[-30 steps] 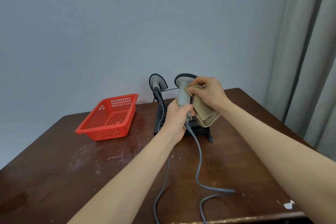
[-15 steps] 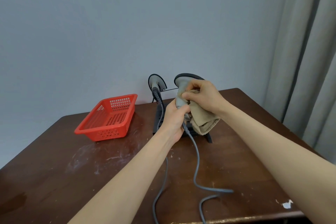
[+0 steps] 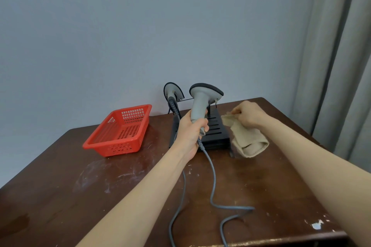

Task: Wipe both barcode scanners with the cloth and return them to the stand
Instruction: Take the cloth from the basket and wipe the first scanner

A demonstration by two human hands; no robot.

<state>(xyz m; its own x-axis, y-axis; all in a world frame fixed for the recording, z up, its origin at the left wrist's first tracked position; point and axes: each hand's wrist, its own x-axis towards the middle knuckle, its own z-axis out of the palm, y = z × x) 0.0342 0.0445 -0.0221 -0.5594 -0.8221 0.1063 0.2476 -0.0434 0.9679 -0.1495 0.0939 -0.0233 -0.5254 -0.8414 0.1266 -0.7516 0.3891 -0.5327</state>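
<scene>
Beside stand (image 3: 216,130), red basket (image 3: 120,132); cables (image 3: 212,182) trail forward.

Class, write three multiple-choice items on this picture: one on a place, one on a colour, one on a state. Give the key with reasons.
1. Where is the basket from the stand? A right; B left; C on top.
2. The cloth is: A beige; B blue; C black.
3. The scanner in the left hand is: A wrapped in cloth; B in the basket; C upright, clear of the cloth.
Key: B, it sits left of the stand; A, the right hand holds beige fabric; C, a gap separates them.
</scene>
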